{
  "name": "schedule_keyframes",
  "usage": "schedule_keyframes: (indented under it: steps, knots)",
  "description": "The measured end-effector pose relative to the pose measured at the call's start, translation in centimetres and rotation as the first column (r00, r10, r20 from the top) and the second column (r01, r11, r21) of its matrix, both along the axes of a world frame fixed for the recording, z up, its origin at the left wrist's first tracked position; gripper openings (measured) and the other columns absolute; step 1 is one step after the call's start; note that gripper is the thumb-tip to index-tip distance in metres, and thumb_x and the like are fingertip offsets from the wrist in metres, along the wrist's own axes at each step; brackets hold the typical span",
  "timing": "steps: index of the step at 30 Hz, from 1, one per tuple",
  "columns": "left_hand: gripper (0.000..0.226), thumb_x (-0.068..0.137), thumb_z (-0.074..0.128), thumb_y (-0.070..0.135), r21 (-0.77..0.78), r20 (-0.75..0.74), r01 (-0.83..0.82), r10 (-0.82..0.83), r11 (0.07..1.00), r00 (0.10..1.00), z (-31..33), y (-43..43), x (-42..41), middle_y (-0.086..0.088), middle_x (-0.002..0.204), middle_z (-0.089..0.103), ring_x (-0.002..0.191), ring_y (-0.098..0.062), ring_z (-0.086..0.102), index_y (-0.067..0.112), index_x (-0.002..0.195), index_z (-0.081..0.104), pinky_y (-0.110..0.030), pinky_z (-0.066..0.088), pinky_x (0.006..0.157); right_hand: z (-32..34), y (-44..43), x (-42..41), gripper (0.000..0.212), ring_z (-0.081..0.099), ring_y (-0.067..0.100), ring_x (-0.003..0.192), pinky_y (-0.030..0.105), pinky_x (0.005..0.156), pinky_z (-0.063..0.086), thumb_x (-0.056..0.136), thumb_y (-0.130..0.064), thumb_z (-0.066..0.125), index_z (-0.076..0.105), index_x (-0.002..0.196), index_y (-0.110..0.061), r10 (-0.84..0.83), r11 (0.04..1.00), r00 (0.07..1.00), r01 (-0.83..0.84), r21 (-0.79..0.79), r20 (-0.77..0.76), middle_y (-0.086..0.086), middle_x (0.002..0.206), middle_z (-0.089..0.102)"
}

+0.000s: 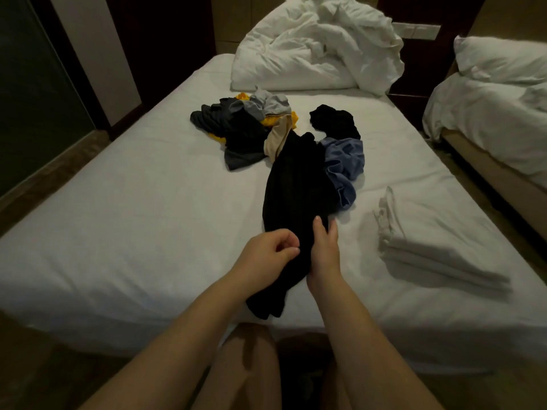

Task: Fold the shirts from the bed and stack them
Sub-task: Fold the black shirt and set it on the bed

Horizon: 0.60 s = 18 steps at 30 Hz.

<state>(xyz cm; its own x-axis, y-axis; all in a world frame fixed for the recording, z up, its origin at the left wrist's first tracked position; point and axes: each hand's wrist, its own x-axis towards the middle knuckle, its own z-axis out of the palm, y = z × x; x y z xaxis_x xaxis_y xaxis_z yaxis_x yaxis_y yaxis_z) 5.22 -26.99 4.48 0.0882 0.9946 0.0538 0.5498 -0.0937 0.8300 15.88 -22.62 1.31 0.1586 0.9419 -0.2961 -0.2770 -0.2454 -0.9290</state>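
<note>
1. While the person stands at the near edge of the bed (pixel 133 217), both hands meet on the black shirt (pixel 296 187), about midway along that edge.
2. Fingers of the left hand (pixel 268 250) are curled, and thumb and fingertips pinch the shirt's left edge.
3. Thumb of the right hand (pixel 324 250) lies on top of the fabric. Its fingers wrap the right edge, gripping it.
4. Black shirt is unfolded and bunched into a long narrow strip. It runs from the clothes in the middle of the bed to the near edge. Its near end lies crumpled between the forearms at the mattress edge.
5. Blue shirt (pixel 344 167) is crumpled and touches the black shirt's right side. Another black garment (pixel 334 119) lies just beyond it, farther back.
6. Unfolded pile (pixel 245 128) sits far and left of the hands, a tangle of dark grey, light grey, yellow and beige pieces. The beige piece touches the black shirt's far end.
7. Folded white stack (pixel 429 250) lies flat on the right side of the bed, apart from the hands. Can't tell what the items are.
8. White duvet (pixel 316 45) is heaped at the far end of the bed.
9. Second bed (pixel 488 119) is at the right, with a white pillow (pixel 500 57) on it.
</note>
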Motion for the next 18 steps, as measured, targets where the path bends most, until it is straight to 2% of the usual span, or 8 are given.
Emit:
schedule_keyframes:
  steps: [2,5,8,10,12,13,15,18]
  knots:
    - [0.015,0.09,0.057,0.018,-0.014,-0.056,-0.013,0.013,1.0,0.998,-0.3,-0.6,-0.2,0.012,0.079,0.059,0.082,-0.01,0.058,0.029,0.08,0.056,-0.018,0.042,0.07,0.0,0.4,0.3,0.046,0.056,0.032,0.112,0.049,0.094,0.049,0.096,-0.019,0.049,0.037,0.14,-0.016,0.004,0.997,0.987,-0.017,-0.081,-0.159,0.016,0.134,0.051]
    - [0.009,0.091,0.055,0.02,-0.01,-0.016,-0.196,0.195,0.981,0.981,0.0,-0.7,-0.9,0.008,0.086,0.059,0.089,-0.015,0.059,0.026,0.097,0.058,-0.023,0.042,0.074,0.8,0.4,0.4,0.037,0.06,0.032,0.106,0.047,0.09,0.051,0.093,-0.002,0.05,0.05,0.13,-0.005,0.003,1.0,0.991,-0.005,-0.017,-0.133,0.02,0.125,0.058]
    - [0.041,0.095,0.047,0.038,-0.077,0.068,-0.276,0.282,0.958,0.957,0.7,-0.2,-0.9,0.002,0.117,0.056,0.109,-0.018,0.054,0.025,0.133,0.043,-0.026,0.04,0.084,2.6,-1.4,1.1,0.041,0.058,0.024,0.11,0.038,0.095,0.05,0.09,-0.001,0.056,0.051,0.129,-0.009,0.052,0.987,0.996,-0.062,0.147,0.069,0.008,0.122,0.058]
    - [0.056,0.092,0.045,0.05,-0.178,0.154,-0.255,0.282,0.951,0.947,0.8,0.7,-0.6,0.0,0.129,0.052,0.118,-0.021,0.051,0.023,0.14,0.036,-0.03,0.042,0.095,3.4,-3.1,1.5,0.034,0.063,0.02,0.098,0.03,0.085,0.054,0.086,0.005,0.056,0.06,0.114,-0.014,0.222,0.953,0.973,-0.231,0.197,0.07,0.006,0.108,0.065]
    - [0.065,0.086,0.051,0.056,-0.297,0.256,-0.219,0.299,0.929,0.919,0.7,1.5,-0.2,-0.004,0.13,0.054,0.118,-0.024,0.053,0.017,0.137,0.042,-0.037,0.045,0.098,3.8,-4.5,1.8,0.03,0.066,0.018,0.093,0.028,0.08,0.055,0.087,0.002,0.052,0.064,0.105,-0.018,0.329,0.926,0.944,-0.326,0.192,0.017,0.005,0.103,0.068]
    - [0.058,0.087,0.055,0.049,-0.354,0.319,-0.193,0.312,0.915,0.895,0.4,1.8,-0.1,-0.006,0.125,0.057,0.113,-0.024,0.056,0.013,0.131,0.049,-0.035,0.048,0.093,3.6,-4.5,1.9,0.029,0.065,0.016,0.094,0.028,0.081,0.055,0.09,-0.002,0.049,0.065,0.106,-0.021,0.309,0.934,0.951,-0.304,0.185,0.002,0.004,0.105,0.067]
    - [0.031,0.091,0.058,0.021,-0.418,0.391,-0.174,0.35,0.892,0.851,-0.4,1.9,-0.1,-0.011,0.112,0.063,0.102,-0.024,0.059,0.007,0.119,0.058,-0.028,0.049,0.079,2.5,-3.8,2.3,0.026,0.062,0.015,0.1,0.029,0.086,0.052,0.095,-0.013,0.045,0.061,0.113,-0.024,0.191,0.97,0.982,-0.191,0.148,0.013,0.004,0.113,0.063]
    - [0.024,0.091,0.055,0.004,-0.454,0.366,-0.144,0.332,0.879,0.87,-1.3,1.4,-0.5,-0.009,0.098,0.064,0.09,-0.02,0.059,0.003,0.115,0.061,-0.025,0.049,0.073,-0.3,-1.8,3.1,0.04,0.057,0.017,0.105,0.036,0.092,0.048,0.096,-0.028,0.048,0.041,0.134,-0.022,0.118,0.993,0.988,-0.118,-0.004,0.105,0.006,0.125,0.056]
